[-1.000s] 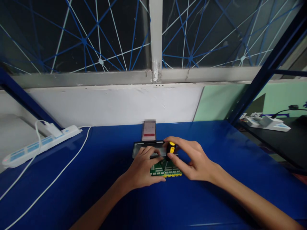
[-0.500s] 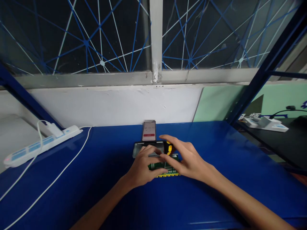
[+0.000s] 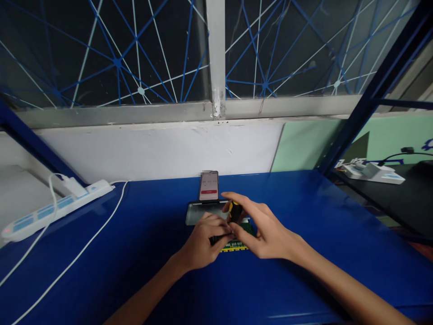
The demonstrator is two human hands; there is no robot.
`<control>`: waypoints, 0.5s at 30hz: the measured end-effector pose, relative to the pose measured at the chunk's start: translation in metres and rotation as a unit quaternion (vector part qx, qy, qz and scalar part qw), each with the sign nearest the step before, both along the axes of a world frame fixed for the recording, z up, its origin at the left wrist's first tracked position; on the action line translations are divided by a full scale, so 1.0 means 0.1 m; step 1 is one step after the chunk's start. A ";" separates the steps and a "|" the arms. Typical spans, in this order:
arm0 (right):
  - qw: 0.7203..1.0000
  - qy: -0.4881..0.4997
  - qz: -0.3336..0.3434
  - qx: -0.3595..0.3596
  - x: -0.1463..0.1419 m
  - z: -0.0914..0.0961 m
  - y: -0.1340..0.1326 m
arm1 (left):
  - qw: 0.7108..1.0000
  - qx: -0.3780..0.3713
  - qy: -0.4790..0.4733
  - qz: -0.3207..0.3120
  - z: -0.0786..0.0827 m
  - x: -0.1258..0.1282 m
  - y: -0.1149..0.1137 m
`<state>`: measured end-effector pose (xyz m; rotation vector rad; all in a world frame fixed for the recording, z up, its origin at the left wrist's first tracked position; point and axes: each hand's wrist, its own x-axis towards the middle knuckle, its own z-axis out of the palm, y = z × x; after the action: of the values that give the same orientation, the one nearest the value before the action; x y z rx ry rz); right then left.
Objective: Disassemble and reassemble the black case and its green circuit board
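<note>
A blue table [image 3: 243, 291] bears one green circuit board [image 3: 248, 227], partly covered by two bare hands. One white power strip [image 3: 59, 210] lies on it, well left of the board. The right hand [image 3: 267, 232], at the board's right, curls half open around a screwdriver [image 3: 234, 211]; the left hand [image 3: 204, 241], over the board's left part, brings its fingertips together, and whether they grip anything cannot be told. Just behind the board sits one shallow grey tray [image 3: 196, 214], partly hidden by fingers, its contents hard to make out. One phone [image 3: 209, 187] lies farther behind the board, its digits blurred. The single screwdriver, black and yellow, stands over the board, its tip hidden
</note>
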<state>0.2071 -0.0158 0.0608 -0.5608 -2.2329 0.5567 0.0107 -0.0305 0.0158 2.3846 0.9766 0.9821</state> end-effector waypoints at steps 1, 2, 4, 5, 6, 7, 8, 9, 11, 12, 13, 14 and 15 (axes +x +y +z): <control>1.000 0.000 -0.001 -0.008 0.00 0.00 0.00 | 1.000 0.001 0.005 0.002 0.00 0.00 0.00; 1.000 0.001 -0.005 -0.014 0.00 -0.01 0.00 | 1.000 0.005 0.006 0.006 0.00 0.00 0.00; 1.000 0.004 -0.016 -0.015 0.00 -0.03 0.00 | 1.000 0.013 -0.001 0.019 -0.01 0.00 0.01; 1.000 0.007 -0.023 -0.012 0.00 -0.03 0.00 | 1.000 0.015 -0.007 0.026 -0.02 0.00 0.01; 1.000 0.008 -0.028 -0.009 0.00 -0.04 0.01 | 0.999 0.016 -0.012 0.031 -0.03 0.00 0.02; 0.999 0.009 -0.032 -0.005 0.00 -0.04 0.01 | 0.999 0.015 -0.017 0.033 -0.04 0.00 0.02; 0.999 0.008 -0.035 -0.003 0.00 -0.04 0.01 | 0.999 0.014 -0.021 0.032 -0.05 0.00 0.03; 0.999 0.006 -0.037 -0.002 0.00 -0.04 0.01 | 0.999 0.013 -0.023 0.029 -0.05 0.00 0.03; 0.999 0.001 -0.038 -0.003 0.00 -0.03 0.01 | 0.999 0.012 -0.027 0.022 -0.05 0.00 0.02; 0.999 -0.002 -0.039 -0.003 0.00 -0.02 0.00 | 0.999 0.012 -0.027 0.019 -0.05 0.00 0.01; 0.999 -0.003 -0.040 -0.002 0.00 -0.02 0.00 | 0.999 0.011 -0.025 0.016 -0.04 0.00 0.00; 0.999 -0.006 -0.039 -0.001 0.00 -0.01 0.00 | 1.000 0.009 -0.023 0.014 -0.03 0.00 0.00; 0.999 -0.008 -0.037 0.000 0.00 -0.01 -0.01 | 1.000 0.008 -0.019 0.012 -0.02 0.01 -0.01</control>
<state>0.2076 -0.0164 0.0595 -0.6467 -2.2174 0.5150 0.0112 -0.0316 0.0140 2.3634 0.9882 1.0450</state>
